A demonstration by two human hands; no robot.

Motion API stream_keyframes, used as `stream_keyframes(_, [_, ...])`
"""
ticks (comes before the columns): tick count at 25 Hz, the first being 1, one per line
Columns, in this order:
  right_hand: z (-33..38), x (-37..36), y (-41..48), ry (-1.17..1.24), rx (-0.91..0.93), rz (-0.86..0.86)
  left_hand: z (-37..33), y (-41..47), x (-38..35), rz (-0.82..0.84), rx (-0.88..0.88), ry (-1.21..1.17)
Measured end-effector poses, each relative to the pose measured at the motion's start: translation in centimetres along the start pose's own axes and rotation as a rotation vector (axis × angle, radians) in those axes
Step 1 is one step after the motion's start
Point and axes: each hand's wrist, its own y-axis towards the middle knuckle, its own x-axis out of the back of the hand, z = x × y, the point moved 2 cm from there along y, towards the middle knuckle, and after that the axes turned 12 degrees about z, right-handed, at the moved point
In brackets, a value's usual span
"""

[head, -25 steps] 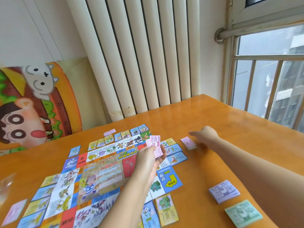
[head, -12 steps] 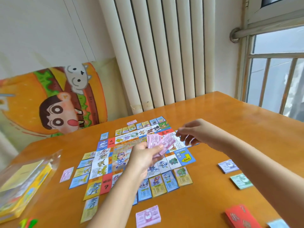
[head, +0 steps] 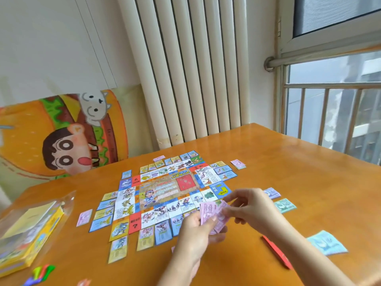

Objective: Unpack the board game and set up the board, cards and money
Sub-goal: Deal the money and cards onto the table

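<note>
The left hand (head: 195, 234) is gripping a small stack of pink paper banknotes (head: 208, 212), with the thumb lying across the face, I think so that the sheets are not sliding apart. The right hand (head: 251, 205) is pinching the top note at its edge between thumb and fingertips; it seems to be peeling one note off for dealing. The stack is hanging just over the near edge of the colourful paper game board (head: 162, 188), which is lying flat on the orange wooden table (head: 288, 162).

Around the board, blue and yellow paper cards (head: 118, 247) are lying in rows beside the squares. A pink note (head: 84, 217) is lying at the left side, a second pink note (head: 158, 158) at the far edge and a third pink note (head: 238, 163) by the far right corner. This is looking like one share for each seat. A pink corner is showing under the left wrist, but the arm is covering it and I cannot tell what it is.

On the right, near the right hand, sorted money is waiting: a lilac pile (head: 272, 192), a green pile (head: 285, 205) and a pale blue pile (head: 327, 242). A red pile (head: 277, 252) is mostly hiding behind the right forearm.

At the left edge, the yellow game box in clear plastic wrap (head: 26, 234) is blurred and cut off. The bright plastic pieces (head: 41, 272) near it are too blurred to identify.
</note>
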Motion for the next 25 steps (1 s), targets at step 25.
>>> stream_keyframes(25, [-7.0, 11.8, -5.6, 0.064, -0.239, -0.231, 0.3, 6.6, -11.7, 0.300, 0.086, 0.800])
